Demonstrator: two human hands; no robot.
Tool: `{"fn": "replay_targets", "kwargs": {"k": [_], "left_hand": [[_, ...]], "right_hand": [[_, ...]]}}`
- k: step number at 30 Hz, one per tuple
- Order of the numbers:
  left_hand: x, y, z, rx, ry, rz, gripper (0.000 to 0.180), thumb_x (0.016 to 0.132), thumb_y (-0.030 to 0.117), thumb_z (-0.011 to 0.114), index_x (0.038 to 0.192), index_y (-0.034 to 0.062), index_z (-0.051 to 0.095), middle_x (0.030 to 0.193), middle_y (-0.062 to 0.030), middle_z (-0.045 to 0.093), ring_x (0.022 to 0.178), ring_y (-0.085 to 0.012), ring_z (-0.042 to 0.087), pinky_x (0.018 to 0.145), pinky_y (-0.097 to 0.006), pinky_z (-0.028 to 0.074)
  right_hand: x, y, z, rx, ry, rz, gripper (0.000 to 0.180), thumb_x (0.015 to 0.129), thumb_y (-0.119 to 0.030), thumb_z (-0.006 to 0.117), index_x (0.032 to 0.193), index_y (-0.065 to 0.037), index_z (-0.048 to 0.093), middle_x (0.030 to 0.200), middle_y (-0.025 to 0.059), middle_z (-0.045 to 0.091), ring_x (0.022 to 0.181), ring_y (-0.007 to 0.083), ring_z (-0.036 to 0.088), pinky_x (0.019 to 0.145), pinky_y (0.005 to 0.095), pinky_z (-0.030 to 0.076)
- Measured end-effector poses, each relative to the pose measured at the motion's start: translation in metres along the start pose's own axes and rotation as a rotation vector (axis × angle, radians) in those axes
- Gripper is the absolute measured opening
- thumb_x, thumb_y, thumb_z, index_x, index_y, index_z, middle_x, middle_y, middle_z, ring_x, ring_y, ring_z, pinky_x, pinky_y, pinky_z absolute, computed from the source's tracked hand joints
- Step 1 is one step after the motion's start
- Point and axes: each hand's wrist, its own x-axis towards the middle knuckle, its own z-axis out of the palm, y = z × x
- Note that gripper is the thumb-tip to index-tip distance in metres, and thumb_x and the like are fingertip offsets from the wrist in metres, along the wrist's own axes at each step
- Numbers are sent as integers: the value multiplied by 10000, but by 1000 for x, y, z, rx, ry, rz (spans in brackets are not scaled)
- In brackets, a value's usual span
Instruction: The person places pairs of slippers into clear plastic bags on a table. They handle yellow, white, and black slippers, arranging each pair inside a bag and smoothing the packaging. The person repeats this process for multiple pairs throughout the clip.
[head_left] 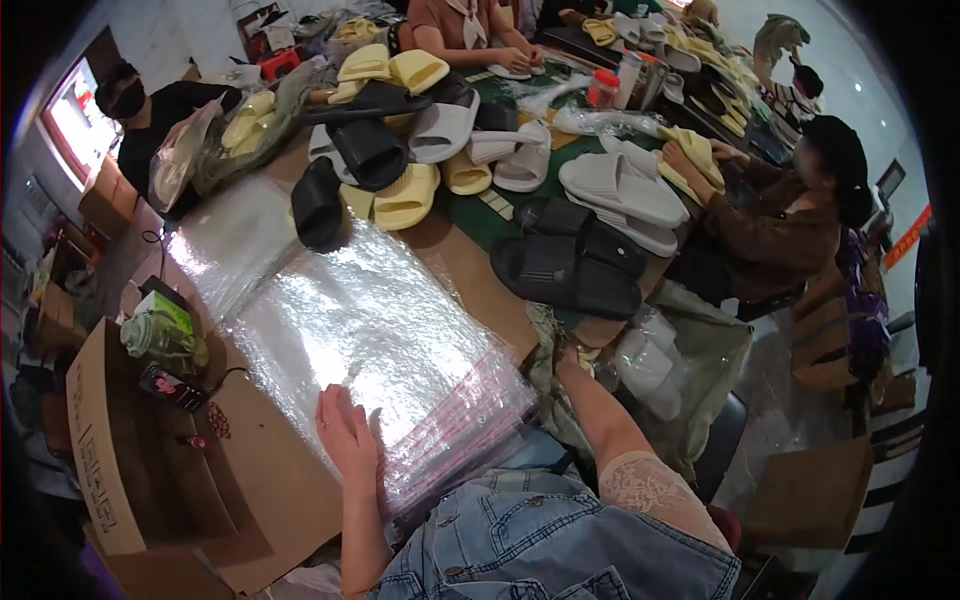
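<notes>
My left hand (pixel 347 432) rests on the near edge of a stack of clear, shiny plastic bags (pixel 370 310), fingers stretched out and holding nothing. The bags lie flat in front of me, with pinkish strips along their near right edge. To the right, my right arm reaches down into a green woven sack (pixel 715 335). My right hand (pixel 568 352) is mostly hidden at the sack's mouth, so its fingers do not show. A bagged white slipper (pixel 648 370) lies in the sack beside my forearm. Black slippers (pixel 568 272) lie on the table just beyond.
A heap of yellow, black, white and grey slippers (pixel 405 195) covers the table's middle. At the left stand an open cardboard box (pixel 95 450), a green-tinted jar (pixel 150 335) and a phone (pixel 172 387). A co-worker at right handles a yellow slipper (pixel 690 160); other people sit around the table.
</notes>
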Motion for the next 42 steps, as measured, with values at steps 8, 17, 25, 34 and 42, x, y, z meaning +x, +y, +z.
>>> {"fn": "replay_targets", "kwargs": {"k": [8, 17, 25, 34, 42], "left_hand": [[-2, -3, 2, 8, 24, -12, 529, 920, 189, 655, 1401, 14, 520, 1380, -185, 592, 1376, -408, 448, 1160, -494, 320], [1, 1, 1, 79, 37, 37, 558, 900, 239, 679, 1369, -17, 520, 1226, -198, 695, 1368, -405, 474, 1172, -488, 297], [-2, -1, 2, 84, 75, 38, 552, 895, 240, 677, 1363, -12, 528, 1258, -207, 670, 1336, -433, 486, 1141, -504, 339], [-6, -9, 6, 87, 89, 13, 576, 919, 315, 681, 1363, -26, 546, 1359, -213, 603, 1326, -428, 492, 1115, -501, 386], [-5, -2, -2, 100, 62, 4, 607, 927, 350, 678, 1386, -20, 533, 1383, -211, 587, 1356, -419, 465, 1134, -488, 371]], "right_hand": [[-37, 23, 64, 1218, 959, 418, 330, 894, -114, 625, 1189, 34, 637, 1223, 242, 679, 1026, 396, 651, 865, 435, 509], [-158, 97, -51, 1501, 1897, 495, 174, 962, -15, 535, 1123, 14, 595, 1053, 71, 606, 911, 172, 578, 817, 302, 481], [-92, 150, -159, 950, 1037, 265, 687, 847, -105, 652, 1484, 36, 436, 1442, 258, 505, 1359, 413, 444, 1164, 482, 349], [-103, 136, -200, 666, 1080, 522, 295, 853, -166, 730, 1107, -21, 692, 1131, 164, 683, 1023, 392, 659, 852, 508, 521], [-184, 7, -261, 1036, 1522, -186, 139, 748, 20, 632, 791, 38, 501, 829, 202, 513, 791, 457, 547, 688, 487, 454]]}}
